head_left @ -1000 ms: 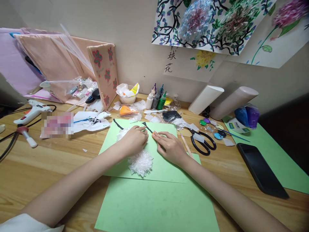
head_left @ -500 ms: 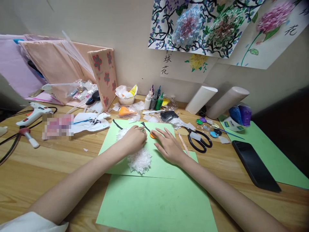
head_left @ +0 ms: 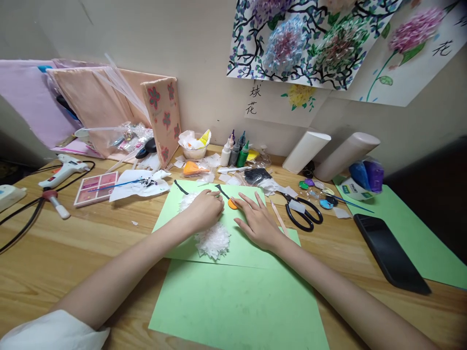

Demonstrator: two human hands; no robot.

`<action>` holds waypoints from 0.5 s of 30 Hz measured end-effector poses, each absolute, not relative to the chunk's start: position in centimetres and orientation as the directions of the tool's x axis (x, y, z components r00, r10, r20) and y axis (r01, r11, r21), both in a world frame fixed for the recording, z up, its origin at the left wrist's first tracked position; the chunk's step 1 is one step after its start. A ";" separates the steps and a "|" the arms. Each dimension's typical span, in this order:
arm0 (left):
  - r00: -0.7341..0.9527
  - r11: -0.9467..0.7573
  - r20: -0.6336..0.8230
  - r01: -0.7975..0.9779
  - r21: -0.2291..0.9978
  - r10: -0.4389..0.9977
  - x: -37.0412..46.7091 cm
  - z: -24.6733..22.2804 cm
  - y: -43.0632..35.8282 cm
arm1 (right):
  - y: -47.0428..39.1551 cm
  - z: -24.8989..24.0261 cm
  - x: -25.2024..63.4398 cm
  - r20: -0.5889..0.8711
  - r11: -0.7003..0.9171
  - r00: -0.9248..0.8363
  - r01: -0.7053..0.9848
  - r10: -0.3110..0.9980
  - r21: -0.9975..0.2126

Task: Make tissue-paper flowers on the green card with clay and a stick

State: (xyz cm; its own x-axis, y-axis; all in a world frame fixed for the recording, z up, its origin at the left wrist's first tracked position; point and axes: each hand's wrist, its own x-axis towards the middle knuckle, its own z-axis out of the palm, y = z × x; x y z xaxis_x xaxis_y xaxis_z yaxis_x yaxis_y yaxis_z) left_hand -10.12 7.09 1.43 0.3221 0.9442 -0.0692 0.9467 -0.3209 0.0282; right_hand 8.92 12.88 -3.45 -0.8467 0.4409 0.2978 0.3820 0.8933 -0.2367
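Note:
My left hand (head_left: 207, 210) rests over a fluffy white paper shape (head_left: 213, 241) on a green sheet (head_left: 251, 253). Its fingers are curled together, and whatever they may hold is hidden. My right hand (head_left: 258, 221) lies flat on the same sheet with the fingers spread. Its fingertips are beside or touching an orange disc (head_left: 232, 204). A thin black strip (head_left: 223, 190) runs from the disc toward the upper left. Another black strip (head_left: 181, 187) lies at the sheet's upper left, above the white shape, which my left hand partly covers.
Black-handled scissors (head_left: 302, 213) and a pencil (head_left: 279, 218) lie right of the sheet, with a black phone (head_left: 390, 253) further right. Paint bottles (head_left: 235, 153) and a bowl (head_left: 194, 151) stand behind. At the left are a glue gun (head_left: 63, 171) and a pink palette (head_left: 97, 188).
The view has shifted slightly, so things appear a little further right. More of the orange disc shows beside my right fingertips. Both hands stay nearly in place.

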 end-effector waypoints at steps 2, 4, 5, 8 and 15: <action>0.327 -0.326 -0.073 0.945 0.028 0.942 -10.2 1.6 7.1 | 12.8 -3.4 8.8 0.283 0.898 -0.855 0.383 0.434 -0.218; 0.332 -0.331 -0.080 0.943 0.029 0.940 -10.2 1.8 7.1 | 12.8 -3.4 8.8 0.269 0.899 -0.862 0.385 0.430 -0.208; 0.333 -0.332 -0.083 0.943 0.029 0.939 -10.2 1.8 7.1 | 12.8 -3.4 8.9 0.264 0.899 -0.863 0.384 0.430 -0.209; 0.328 -0.327 -0.079 0.945 0.028 0.941 -10.2 1.9 7.1 | 12.8 -3.3 9.1 0.274 0.889 -0.850 0.394 0.449 -0.235; 0.329 -0.328 -0.058 0.944 0.028 0.943 -10.2 1.6 7.0 | 12.7 -3.3 9.0 0.285 0.877 -0.833 0.419 0.474 -0.236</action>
